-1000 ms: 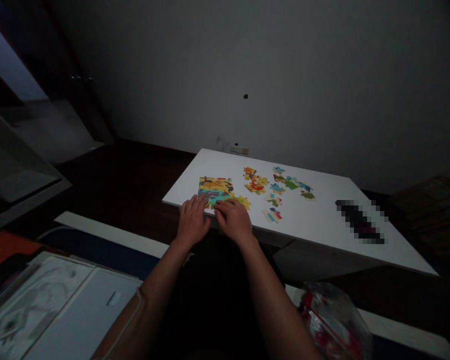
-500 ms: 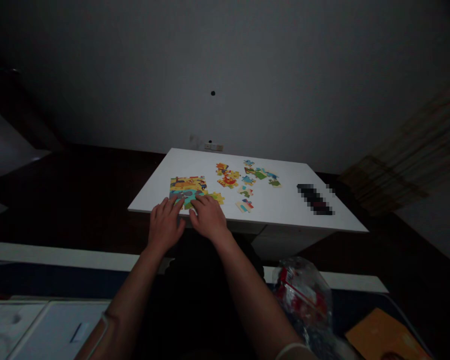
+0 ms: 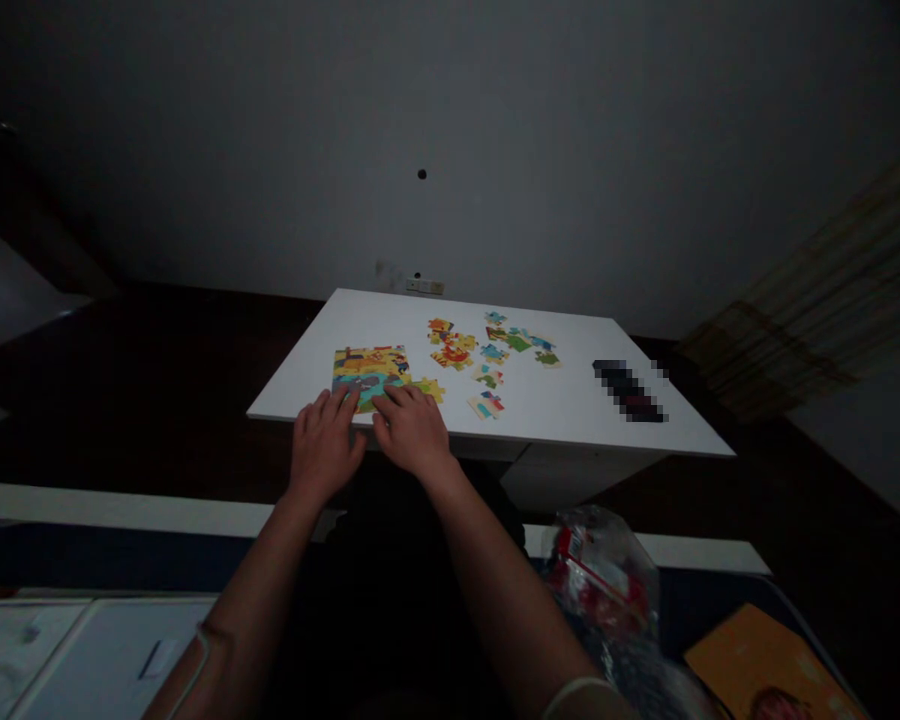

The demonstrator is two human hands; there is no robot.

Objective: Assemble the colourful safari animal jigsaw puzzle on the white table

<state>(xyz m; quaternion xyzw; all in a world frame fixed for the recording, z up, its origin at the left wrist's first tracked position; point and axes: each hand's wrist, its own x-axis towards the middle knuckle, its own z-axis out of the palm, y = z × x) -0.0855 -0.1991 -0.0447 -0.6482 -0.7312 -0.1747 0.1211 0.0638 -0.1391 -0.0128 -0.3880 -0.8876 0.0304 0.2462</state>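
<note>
Both your left hand point(image 3: 324, 448) and right hand point(image 3: 412, 428) still rest, loosely spread, at the puzzle's point(image 3: 367, 363) six o'clock, so loose pieces point(image 3: 454, 352) stay put.

The view has swung right, bringing in what seems an orange booklet point(image 3: 769, 655).

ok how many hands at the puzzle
2: the left hand at the near edge of the joined puzzle, the right hand beside it, nearer the right corner. No others show.
</note>
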